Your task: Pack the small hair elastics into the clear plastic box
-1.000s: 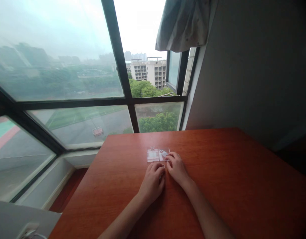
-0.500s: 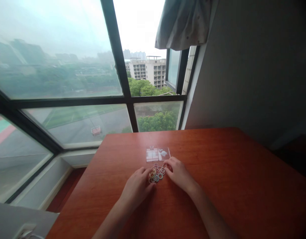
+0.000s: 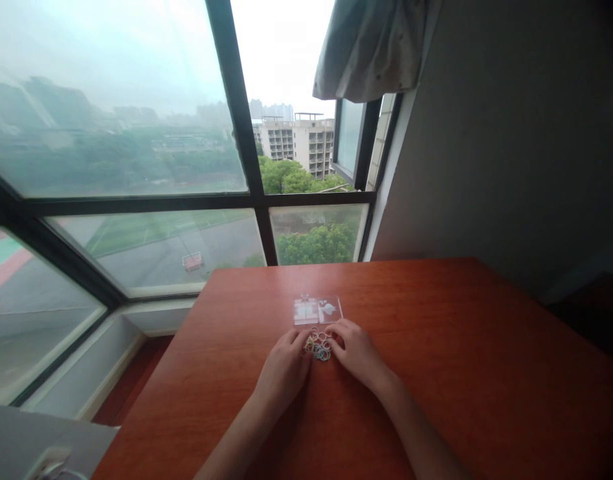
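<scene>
Several small coloured rings that look like hair ties [image 3: 320, 348] lie in a loose pile on the table, pale ones toward the back and bluish ones at the front. At the pile's left edge is my left hand [image 3: 285, 367], its curved fingers apart and touching the nearest rings. My right hand [image 3: 355, 350] rests against the right edge, thumb and forefinger spread beside the pile. Neither hand is closed on a ring. Just behind the pile, a clear plastic case [image 3: 305, 312] lies opened out flat, with white markings on its right half.
The reddish-brown wooden table [image 3: 436, 320] reaches up to a dark-framed window [image 3: 196, 203]. A grey curtain [image 3: 371, 53] hangs at the upper right beside a bare wall [image 3: 491, 153]. At the lower left is a white ledge [image 3: 41, 433].
My left hand has moved right and slightly forward, pushing the rings into a tighter pile. My right hand has shifted only slightly, and the clear case lies in the same place.
</scene>
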A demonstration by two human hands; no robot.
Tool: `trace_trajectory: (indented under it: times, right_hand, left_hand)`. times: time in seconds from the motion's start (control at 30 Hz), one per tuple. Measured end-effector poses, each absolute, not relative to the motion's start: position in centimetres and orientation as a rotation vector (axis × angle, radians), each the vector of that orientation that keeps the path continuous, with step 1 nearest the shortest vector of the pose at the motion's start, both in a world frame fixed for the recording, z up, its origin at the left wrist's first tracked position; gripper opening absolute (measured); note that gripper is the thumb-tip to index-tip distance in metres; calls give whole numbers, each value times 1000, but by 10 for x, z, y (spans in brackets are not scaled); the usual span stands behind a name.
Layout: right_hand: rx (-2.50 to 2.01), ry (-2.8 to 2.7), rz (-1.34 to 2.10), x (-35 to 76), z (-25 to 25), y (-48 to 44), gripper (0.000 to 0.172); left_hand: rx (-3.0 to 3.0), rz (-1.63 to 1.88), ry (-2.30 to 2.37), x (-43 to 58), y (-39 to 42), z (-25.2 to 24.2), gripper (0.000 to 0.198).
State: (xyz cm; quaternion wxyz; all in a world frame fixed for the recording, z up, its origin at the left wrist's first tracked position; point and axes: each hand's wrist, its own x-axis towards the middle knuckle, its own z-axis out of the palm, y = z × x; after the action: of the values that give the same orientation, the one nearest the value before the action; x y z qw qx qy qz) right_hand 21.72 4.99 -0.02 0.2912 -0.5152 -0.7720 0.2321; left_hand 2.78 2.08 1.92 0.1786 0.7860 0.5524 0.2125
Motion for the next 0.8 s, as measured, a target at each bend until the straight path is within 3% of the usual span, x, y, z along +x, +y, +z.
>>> trace_trajectory:
  times: [0.43, 0.8]
  right_hand:
    - [-1527, -2080, 552, 216, 2, 48, 15]
    - [-1480, -2046, 591, 227, 1, 53, 15]
  left_hand:
    - [2292, 452, 1568, 30, 20, 23, 17]
    - [2274, 582, 1590, 17, 27, 28, 26]
